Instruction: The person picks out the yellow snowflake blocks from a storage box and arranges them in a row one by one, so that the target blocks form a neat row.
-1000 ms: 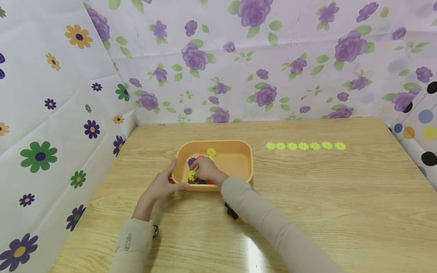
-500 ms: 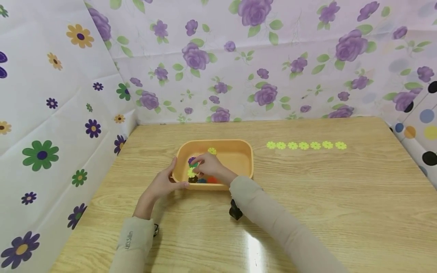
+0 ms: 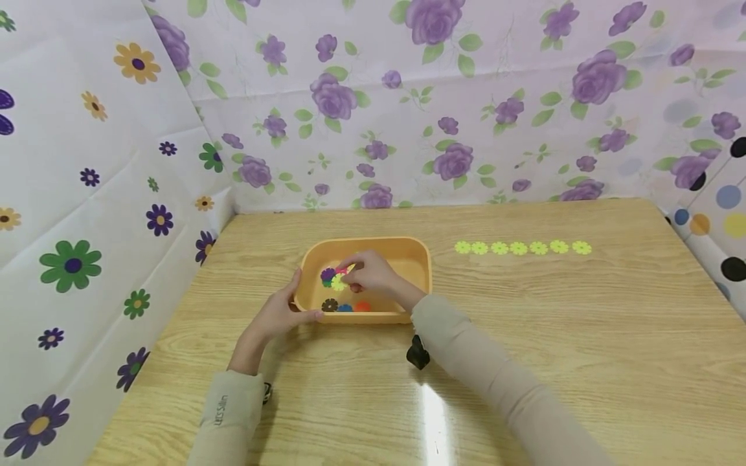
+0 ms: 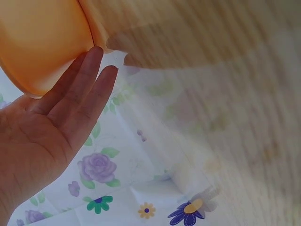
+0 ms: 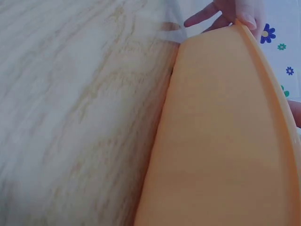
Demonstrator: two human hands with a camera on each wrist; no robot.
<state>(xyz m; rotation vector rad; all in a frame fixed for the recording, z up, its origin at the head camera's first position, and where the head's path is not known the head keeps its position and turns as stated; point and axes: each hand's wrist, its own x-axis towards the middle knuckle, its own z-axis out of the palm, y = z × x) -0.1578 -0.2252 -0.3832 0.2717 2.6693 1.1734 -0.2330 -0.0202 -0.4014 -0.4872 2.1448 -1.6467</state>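
A lightly creased pale sheet [image 3: 495, 84] printed with purple roses [image 3: 333, 96] and green leaves [image 3: 542, 119] forms the back wall. On the left stands a white sheet [image 3: 35, 162] patterned with green, orange and purple daisies [image 3: 70, 266]; at the right edge, another [image 3: 712, 197] bears coloured dots [image 3: 728, 197]. Bright light [image 3: 434, 421] glares off the near part of the wood-grained table [image 3: 583, 356].

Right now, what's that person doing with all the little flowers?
The person's left grip holds the orange tray at its left end. Their right grip is inside it, seemingly pinching a yellow flower by a purple one. A row of seven yellow flowers lies on the table, right of the tray.
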